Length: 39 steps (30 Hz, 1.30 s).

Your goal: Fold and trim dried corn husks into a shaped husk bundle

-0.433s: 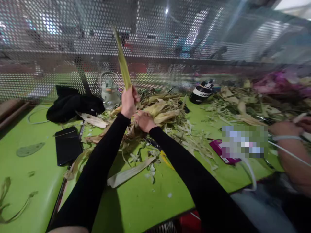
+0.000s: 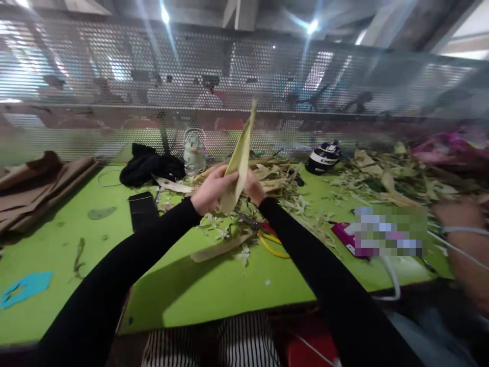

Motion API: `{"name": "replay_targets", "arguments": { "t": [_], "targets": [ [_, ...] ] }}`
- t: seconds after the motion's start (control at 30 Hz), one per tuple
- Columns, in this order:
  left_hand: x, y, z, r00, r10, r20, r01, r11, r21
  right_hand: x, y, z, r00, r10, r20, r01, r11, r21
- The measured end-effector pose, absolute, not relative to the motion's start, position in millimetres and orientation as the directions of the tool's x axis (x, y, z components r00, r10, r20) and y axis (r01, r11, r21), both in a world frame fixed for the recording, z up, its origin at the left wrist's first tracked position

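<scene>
A pale yellow-green corn husk [image 2: 241,160] stands upright over the table, its narrow tip pointing up. My left hand [image 2: 213,188] grips its lower left side, thumb across the front. At the right edge, my right hand [image 2: 254,186] is closed on the husk, with its fingertips hidden behind it. Behind and below both hands spreads a heap of dry corn husks [image 2: 273,178]. Scissors [image 2: 250,220] lie just under my hands, with red and yellow handle parts showing near my right sleeve. A loose husk strip [image 2: 221,248] rests in front of them.
On the green table [image 2: 214,295] are a black phone [image 2: 142,210], a black cloth [image 2: 151,167], a pale bottle [image 2: 194,153] and a black-and-white item [image 2: 323,157]. Brown sheets [image 2: 42,186] lie left. A co-worker's hand [image 2: 460,216] is at right, near a magenta phone [image 2: 349,239]. Perforated panels stand behind.
The husk in my left hand has come down and right, and is now seen broad side on. My right hand has lifted from the heap to the husk. The view has shifted.
</scene>
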State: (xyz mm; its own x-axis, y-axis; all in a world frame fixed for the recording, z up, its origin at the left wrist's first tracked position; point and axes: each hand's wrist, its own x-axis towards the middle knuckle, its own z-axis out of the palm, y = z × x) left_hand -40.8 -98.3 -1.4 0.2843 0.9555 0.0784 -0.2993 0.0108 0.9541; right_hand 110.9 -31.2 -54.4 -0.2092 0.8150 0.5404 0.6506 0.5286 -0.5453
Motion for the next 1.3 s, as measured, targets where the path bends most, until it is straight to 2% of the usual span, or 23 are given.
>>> {"name": "replay_targets", "arguments": {
  "t": [0.13, 0.37, 0.5, 0.6, 0.8, 0.97, 1.13, 1.2, 1.3],
  "targets": [
    [-54.6, -117.4, -41.7, 0.276, 0.961, 0.011, -0.233, 0.056, 0.971, 110.4, -84.4, -50.0, -0.131, 0.862, 0.49, 0.546, 0.475, -0.69],
    [-61.8, -151.3, -75.7, 0.36, 0.932, -0.042, -0.119, 0.091, 0.989, 94.5, -128.9, -76.4, 0.02, 0.917, 0.399, 0.511, 0.334, -0.792],
    [-74.3, -145.6, -77.1, 0.292, 0.956, -0.018, -0.157, 0.067, 0.985, 87.5, -127.2, -78.0, -0.031, 0.945, 0.326, 0.478, 0.301, -0.825],
    [-85.0, -137.7, -76.4, 0.296, 0.953, -0.058, -0.205, 0.122, 0.971, 82.4, -124.4, -80.0, -0.088, 0.961, 0.263, 0.416, 0.275, -0.866],
    [-95.5, -138.3, -91.1, 0.48, 0.848, -0.223, -0.25, 0.376, 0.892, 80.0, -123.3, -94.0, -0.081, 0.979, 0.186, 0.29, 0.202, -0.935],
    [-96.9, -144.6, -105.5, 0.713, 0.659, -0.241, -0.179, 0.503, 0.845, 85.6, -130.2, -101.3, -0.016, 0.988, 0.153, 0.288, 0.151, -0.946],
    [-101.0, -143.5, -103.5, 0.765, 0.626, -0.149, -0.221, 0.473, 0.853, 85.1, -134.0, -104.6, -0.012, 0.994, 0.107, 0.265, 0.106, -0.958],
    [-99.8, -144.6, -103.2, 0.702, 0.698, -0.14, -0.236, 0.414, 0.879, 86.6, -133.9, -104.2, -0.027, 0.995, 0.093, 0.253, 0.096, -0.963],
    [-95.8, -146.7, -104.4, 0.52, 0.847, -0.113, -0.231, 0.267, 0.935, 90.8, -135.1, -100.6, -0.086, 0.994, 0.07, 0.248, 0.09, -0.965]
  ]
}}
